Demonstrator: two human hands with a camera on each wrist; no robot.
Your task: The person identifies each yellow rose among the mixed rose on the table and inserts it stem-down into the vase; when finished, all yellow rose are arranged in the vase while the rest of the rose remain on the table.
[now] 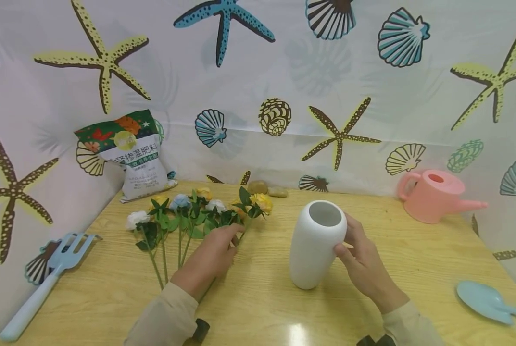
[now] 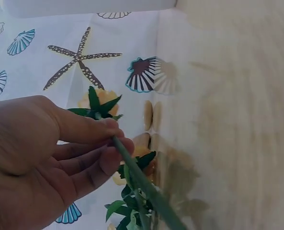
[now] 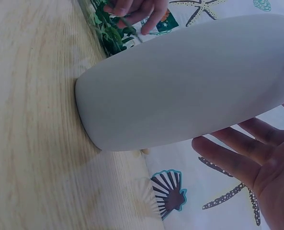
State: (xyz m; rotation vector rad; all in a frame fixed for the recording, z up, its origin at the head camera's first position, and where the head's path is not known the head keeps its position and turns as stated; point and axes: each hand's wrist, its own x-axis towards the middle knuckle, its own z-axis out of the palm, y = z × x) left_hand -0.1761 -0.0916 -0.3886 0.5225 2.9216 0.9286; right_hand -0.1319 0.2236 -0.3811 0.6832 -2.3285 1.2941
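My left hand pinches the green stem of an artificial yellow rose between thumb and fingers. The rose's head points away toward the back of the table. Beside that hand lie several more stemmed flowers, among them a white one and a blue one. To the right, a tall white vase has its base at the tabletop and its round mouth facing up. My right hand holds the vase from its right side, thumb at the near side and fingers reaching behind.
A fertilizer bag leans at the back left, with a blue hand fork in front. Smooth stones lie at the back edge. A pink watering can and a blue trowel are on the right of the wooden table.
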